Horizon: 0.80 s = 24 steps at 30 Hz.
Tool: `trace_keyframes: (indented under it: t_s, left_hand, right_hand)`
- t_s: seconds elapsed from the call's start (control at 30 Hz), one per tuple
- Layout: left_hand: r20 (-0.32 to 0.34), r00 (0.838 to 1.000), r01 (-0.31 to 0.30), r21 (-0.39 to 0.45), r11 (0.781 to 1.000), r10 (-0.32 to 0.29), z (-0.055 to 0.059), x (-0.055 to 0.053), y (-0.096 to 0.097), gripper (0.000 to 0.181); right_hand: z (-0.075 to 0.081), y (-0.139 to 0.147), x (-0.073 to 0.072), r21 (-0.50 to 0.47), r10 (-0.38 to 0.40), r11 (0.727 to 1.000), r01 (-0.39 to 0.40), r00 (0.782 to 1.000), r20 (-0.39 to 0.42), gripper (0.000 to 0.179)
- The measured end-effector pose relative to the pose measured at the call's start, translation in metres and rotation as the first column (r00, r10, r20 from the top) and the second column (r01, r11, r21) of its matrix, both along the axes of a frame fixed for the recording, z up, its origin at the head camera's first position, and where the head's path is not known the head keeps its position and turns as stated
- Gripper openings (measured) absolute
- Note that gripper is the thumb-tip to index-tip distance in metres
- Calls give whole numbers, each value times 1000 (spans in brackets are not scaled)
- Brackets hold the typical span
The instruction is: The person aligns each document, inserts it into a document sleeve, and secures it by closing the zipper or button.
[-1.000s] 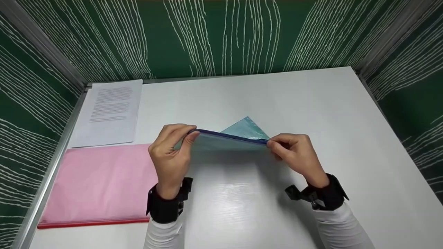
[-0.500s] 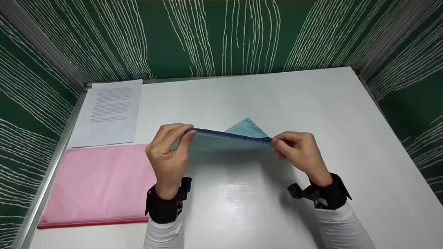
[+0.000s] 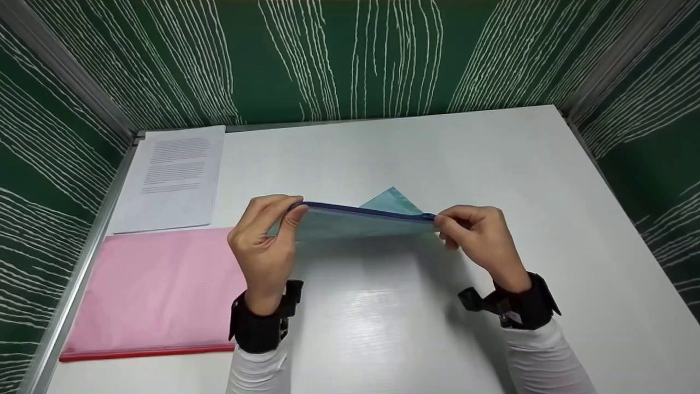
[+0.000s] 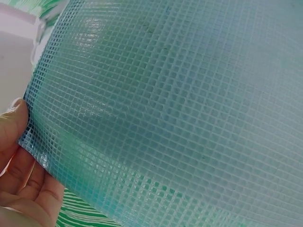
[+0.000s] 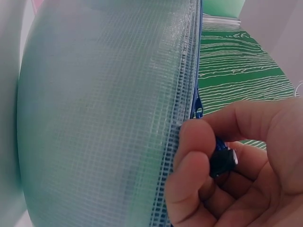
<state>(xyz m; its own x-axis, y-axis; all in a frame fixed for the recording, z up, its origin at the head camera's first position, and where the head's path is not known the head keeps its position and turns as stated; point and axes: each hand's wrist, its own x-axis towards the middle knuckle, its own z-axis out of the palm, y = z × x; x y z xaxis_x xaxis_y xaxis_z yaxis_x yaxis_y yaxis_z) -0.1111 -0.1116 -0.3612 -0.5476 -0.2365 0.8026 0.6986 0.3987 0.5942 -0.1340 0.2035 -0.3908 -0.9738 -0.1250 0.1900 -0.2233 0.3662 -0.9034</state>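
Observation:
A teal, see-through mesh zipper pouch (image 3: 350, 225) hangs between both hands over the white table, its dark blue zipper (image 3: 361, 209) along the raised top edge. My left hand (image 3: 265, 238) pinches the zipper's left end between thumb and fingers. At the opposite end, my right hand (image 3: 481, 238) pinches the edge with thumb and index finger, right beside the blue slider (image 5: 199, 109). One pouch corner (image 3: 392, 200) pokes out behind the zipper line. Grid-patterned film (image 4: 142, 104) fills most of the left wrist view. A small black piece (image 5: 225, 161) shows behind the right fingers.
A pink zipper pouch (image 3: 158, 290) with a red edge lies at the left of the table (image 3: 372, 350). Beyond it, a stack of printed paper (image 3: 169, 180) sits at the back left corner. Green walls with white lines (image 3: 339, 60) enclose the table's sides and back.
My right hand has moved right and slightly up, and my left hand slightly left. The zipper edge now spans wider between them, and less of the rear corner shows.

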Motion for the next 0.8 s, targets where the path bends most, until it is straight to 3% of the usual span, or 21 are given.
trace_keyframes:
  t_s: [0.8]
  left_hand:
    - [-26,1000,-3,-3,1000,3,1,0,-2,21]
  right_hand:
    - [3,8,-2,3,-11,1000,11,999,39,15]
